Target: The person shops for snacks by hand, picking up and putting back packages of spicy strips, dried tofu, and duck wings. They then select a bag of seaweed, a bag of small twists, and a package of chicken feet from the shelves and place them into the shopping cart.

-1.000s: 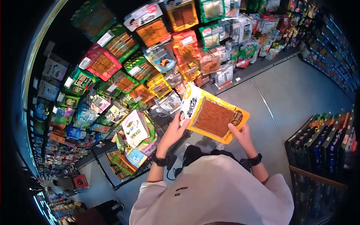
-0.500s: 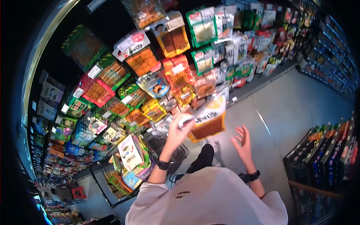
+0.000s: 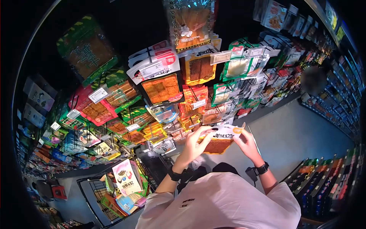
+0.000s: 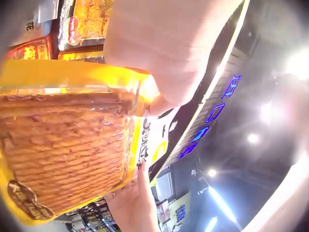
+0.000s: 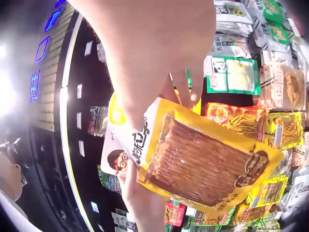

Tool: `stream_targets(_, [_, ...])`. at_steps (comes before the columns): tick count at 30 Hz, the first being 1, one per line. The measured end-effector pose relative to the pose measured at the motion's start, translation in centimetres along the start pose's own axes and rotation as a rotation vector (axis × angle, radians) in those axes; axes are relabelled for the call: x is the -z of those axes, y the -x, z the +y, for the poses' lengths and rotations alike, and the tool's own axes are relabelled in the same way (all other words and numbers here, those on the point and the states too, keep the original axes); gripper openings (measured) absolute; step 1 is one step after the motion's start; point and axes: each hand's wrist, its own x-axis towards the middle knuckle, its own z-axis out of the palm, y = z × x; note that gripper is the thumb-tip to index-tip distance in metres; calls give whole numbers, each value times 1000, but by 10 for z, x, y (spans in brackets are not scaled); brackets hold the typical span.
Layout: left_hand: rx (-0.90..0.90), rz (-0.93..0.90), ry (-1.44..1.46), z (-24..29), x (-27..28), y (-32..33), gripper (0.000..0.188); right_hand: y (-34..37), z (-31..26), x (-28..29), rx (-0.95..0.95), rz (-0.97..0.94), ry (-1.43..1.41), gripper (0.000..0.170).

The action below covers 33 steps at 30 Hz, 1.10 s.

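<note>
Yellow packet (image 5: 203,159): hung by its white printed header between the person's two hands, in front of the torso, well apart from the cart; brown ridged strips showed through its window.
Left grip (image 3: 195,147): pinched one side of the header, thumb against fingers.
Right grip (image 3: 247,144): likewise grasped the header's other side, its thumb lying on the printed front.
Done so far: the packet was off any hook and held up, front visible, apparently for a look or a check of the print.
Left to do: a place for it, by judgement; it lay neither in the cart nor on the rack, and which would suit could not be told. Whether its seal was intact could not be made out.
Rack goods: packets hung in rows beyond the hands, among them a similar yellow-edged packet (image 3: 200,68) and an orange-filled packet (image 3: 162,89) behind a price tag (image 3: 151,70).
Cart (image 3: 91,206): stood to the person's left, bearing a white packet (image 3: 126,177) and several others.
Surroundings: grey floor (image 3: 289,126) below, boxed goods (image 3: 328,191) to the right.
</note>
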Motion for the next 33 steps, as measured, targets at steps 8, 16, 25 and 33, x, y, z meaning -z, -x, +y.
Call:
stream_targets(8, [115,166,56,-20,8,-71,34,-112,-2,4,212,145,-85,31])
stream_targets(16, [160,371,128,-15,13,-152,25,-211,-11,31,388,177,-23,27])
stream_targets(25, [180,470,-31,-6,-6,-188,36,-260,-22,56,512,209,-160,26])
stream_targets(33, [178,523,114,-15,-6,-200,37,-286,-15,56,382,145,-264,24])
